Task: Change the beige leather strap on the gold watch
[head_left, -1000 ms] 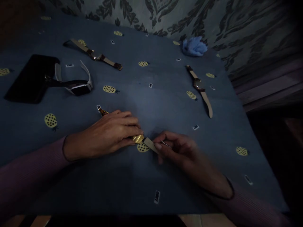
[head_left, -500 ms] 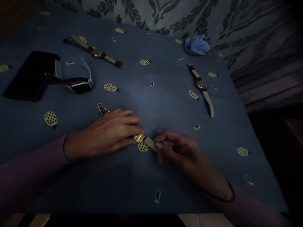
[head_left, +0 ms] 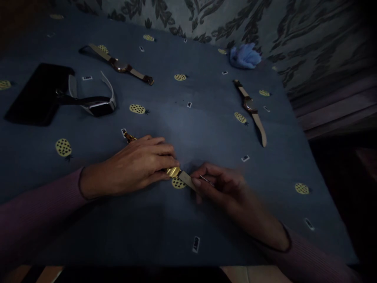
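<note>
A gold watch (head_left: pixel 173 171) lies face down or tilted on the blue cloth, partly under my left hand (head_left: pixel 132 167), whose fingers are closed on its case. Part of its strap and gold buckle (head_left: pixel 129 136) sticks out behind that hand. The beige strap half (head_left: pixel 187 180) runs from the case to my right hand (head_left: pixel 218 186), which pinches it between thumb and fingers. A thin metal pin-like tool (head_left: pixel 207 180) also sits in my right hand.
A watch (head_left: pixel 120 67) lies at the back left and another (head_left: pixel 249 104) at the right. A black phone (head_left: pixel 38 94) and a smartwatch (head_left: pixel 101 108) are at the left. A crumpled blue cloth (head_left: pixel 245 56) sits near the patterned wall.
</note>
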